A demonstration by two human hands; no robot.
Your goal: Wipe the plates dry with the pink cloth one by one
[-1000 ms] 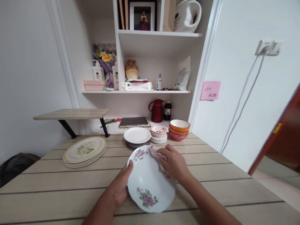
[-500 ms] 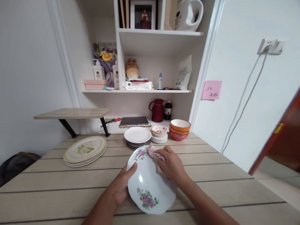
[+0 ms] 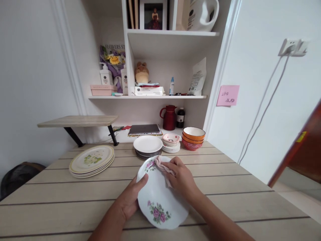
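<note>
One floral plate (image 3: pixel 157 195), left hand (image 3: pixel 130 199) gripping rim, right hand (image 3: pixel 182 179) clutching cloth (image 3: pixel 161 164) atop

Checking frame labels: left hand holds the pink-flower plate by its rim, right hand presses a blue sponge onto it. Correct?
One thing is off. In the head view the right hand presses a pink cloth, not a blue sponge, onto the far part of the pink-flower plate. The rest stands: the left hand holds that plate by its rim.

We count one floral plate (image 3: pixel 157 197), one cloth (image 3: pixel 160 163), three stacked bowls (image 3: pixel 193 139), one red jug (image 3: pixel 170 117), one dark bottle (image 3: pixel 180 117).
</note>
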